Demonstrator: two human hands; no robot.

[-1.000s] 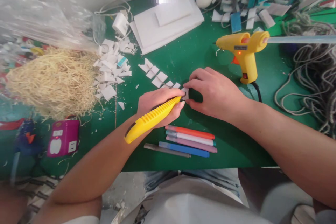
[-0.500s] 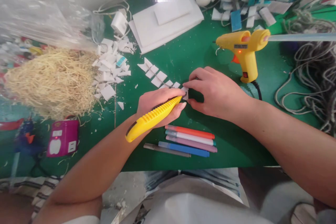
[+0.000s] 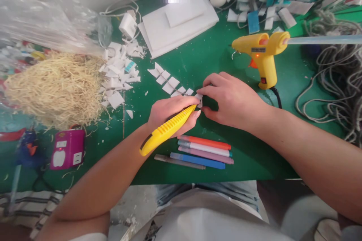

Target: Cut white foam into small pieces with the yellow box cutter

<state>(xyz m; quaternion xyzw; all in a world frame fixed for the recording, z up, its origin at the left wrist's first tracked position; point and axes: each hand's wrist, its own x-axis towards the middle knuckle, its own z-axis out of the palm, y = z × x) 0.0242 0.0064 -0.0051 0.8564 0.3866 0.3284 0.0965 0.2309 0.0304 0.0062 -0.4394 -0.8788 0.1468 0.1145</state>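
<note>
My left hand [image 3: 169, 111] is closed around a yellow utility knife [image 3: 166, 130], its butt end towards me and its tip at a small white foam-board piece [image 3: 199, 99]. The blade itself is hidden by my fingers. Opposite it, my right hand [image 3: 226, 96] pinches that piece between thumb and fingers. Up and left from the hands runs a line of small white cut pieces [image 3: 169, 83] on the green table [image 3: 192, 56]. Below my hands lie several capped marker pens [image 3: 203, 152], side by side.
A yellow glue gun [image 3: 264, 54] with a lit light stands at the right, near tangled grey cord [image 3: 333, 67]. White boards [image 3: 181, 26] lie at the back. On the left are white scraps [image 3: 118, 75], straw-like shreds [image 3: 56, 86] and a purple box [image 3: 68, 150].
The butt of the utility knife has swung slightly to the right and down in my left hand. My right hand keeps its place at the white piece.
</note>
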